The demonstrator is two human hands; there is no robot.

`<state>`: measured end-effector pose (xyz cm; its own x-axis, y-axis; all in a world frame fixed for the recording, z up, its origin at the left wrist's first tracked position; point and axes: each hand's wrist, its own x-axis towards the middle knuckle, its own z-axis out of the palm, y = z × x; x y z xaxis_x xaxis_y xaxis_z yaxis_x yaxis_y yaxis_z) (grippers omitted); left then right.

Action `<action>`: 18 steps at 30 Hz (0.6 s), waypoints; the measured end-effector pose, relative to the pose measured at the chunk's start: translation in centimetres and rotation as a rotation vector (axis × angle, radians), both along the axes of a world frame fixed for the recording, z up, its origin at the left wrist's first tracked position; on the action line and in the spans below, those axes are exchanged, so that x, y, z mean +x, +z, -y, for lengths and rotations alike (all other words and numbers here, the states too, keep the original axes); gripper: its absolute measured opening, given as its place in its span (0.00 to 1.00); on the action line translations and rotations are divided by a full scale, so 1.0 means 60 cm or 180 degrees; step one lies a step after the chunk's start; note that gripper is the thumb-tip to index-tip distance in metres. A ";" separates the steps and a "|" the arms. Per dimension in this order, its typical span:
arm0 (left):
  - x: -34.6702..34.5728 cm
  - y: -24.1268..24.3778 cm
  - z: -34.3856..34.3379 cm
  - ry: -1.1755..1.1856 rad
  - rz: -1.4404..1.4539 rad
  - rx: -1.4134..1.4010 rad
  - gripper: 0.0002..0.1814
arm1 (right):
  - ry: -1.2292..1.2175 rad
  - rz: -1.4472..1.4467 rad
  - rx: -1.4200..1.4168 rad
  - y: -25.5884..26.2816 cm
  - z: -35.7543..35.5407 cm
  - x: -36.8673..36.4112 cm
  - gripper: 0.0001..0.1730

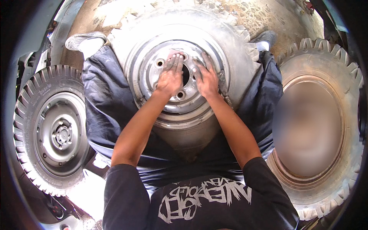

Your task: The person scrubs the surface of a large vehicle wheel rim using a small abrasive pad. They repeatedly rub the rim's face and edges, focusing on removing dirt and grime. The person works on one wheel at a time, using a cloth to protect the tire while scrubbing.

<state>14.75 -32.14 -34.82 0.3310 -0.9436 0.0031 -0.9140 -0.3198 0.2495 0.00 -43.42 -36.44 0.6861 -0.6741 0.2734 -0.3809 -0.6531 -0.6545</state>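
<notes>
Between my legs lies a large treaded tire [241, 63] with a bare-metal steel wheel rim [178, 107] facing up. My left hand [172, 73] rests flat on the wheel's center disc, its fingertips over a small reddish sheet, apparently sandpaper [173, 52]. To the right of the center hole [185, 76], my right hand [206, 76] lies palm down on the disc with fingers spread. Dark smudges mark the fingers of both hands. Bolt holes, such as the lower bolt hole [180, 94], surround the center opening. A dark, worn object [222, 79] lies on the rim beside my right wrist.
At the left stands another tire [24, 115] on a dark wheel [63, 115]. A muddy tire [349, 115] stands at the right, its middle blurred. My shoes [86, 40] flank the central tire on the stained concrete floor [267, 17].
</notes>
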 end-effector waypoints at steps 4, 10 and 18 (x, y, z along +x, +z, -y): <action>0.005 0.010 0.017 0.0180 -0.0188 0.0097 0.37 | 0.0013 0.0069 -0.0021 -0.001 -0.002 -0.002 0.19; -0.015 0.035 -0.001 0.0148 -0.0391 0.0296 0.41 | -0.0035 -0.0107 -0.0119 0.000 -0.002 -0.002 0.20; -0.016 0.037 -0.002 0.0208 -0.0255 0.0190 0.45 | 0.0010 -0.0204 -0.0004 -0.001 -0.006 -0.007 0.21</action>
